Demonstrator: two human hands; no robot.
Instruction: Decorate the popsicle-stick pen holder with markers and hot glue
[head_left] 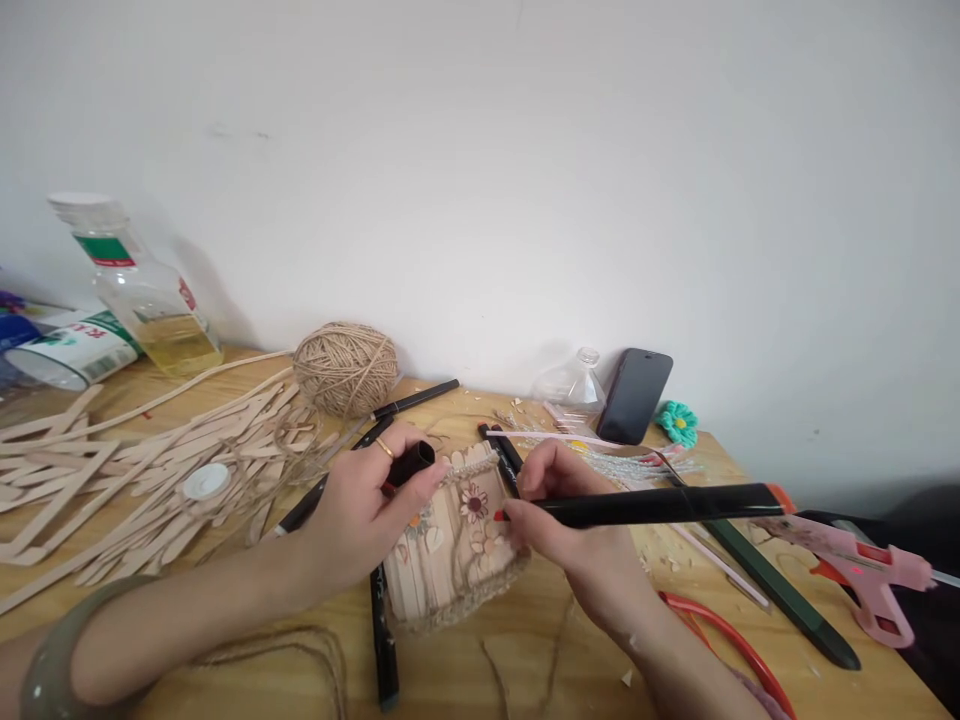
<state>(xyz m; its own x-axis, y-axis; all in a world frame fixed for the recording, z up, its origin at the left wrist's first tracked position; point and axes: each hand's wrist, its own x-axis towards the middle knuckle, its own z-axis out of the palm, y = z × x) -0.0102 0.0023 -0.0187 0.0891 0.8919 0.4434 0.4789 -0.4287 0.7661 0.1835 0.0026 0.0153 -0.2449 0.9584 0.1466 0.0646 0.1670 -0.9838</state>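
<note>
A small craft-stick holder [442,560], trimmed with twine and bearing flowers, tilts above the table. My left hand [367,500] grips its upper left side and also keeps a black marker cap [414,462] between thumb and fingers. Closed round a black marker [645,508] with an orange end, my right hand [581,520] brings its red tip close to the dark-centred flower [475,503]. Whether the tip touches the surface I cannot tell. Another black marker [384,650] lies below the holder.
Loose craft sticks [90,480] cover the left, near a twine ball [346,368] and a glass bottle [157,300]. At the right are a phone [636,395], a green flower [677,424], a pink glue gun [874,575] and red-handled scissors [739,640]. A wall stands behind.
</note>
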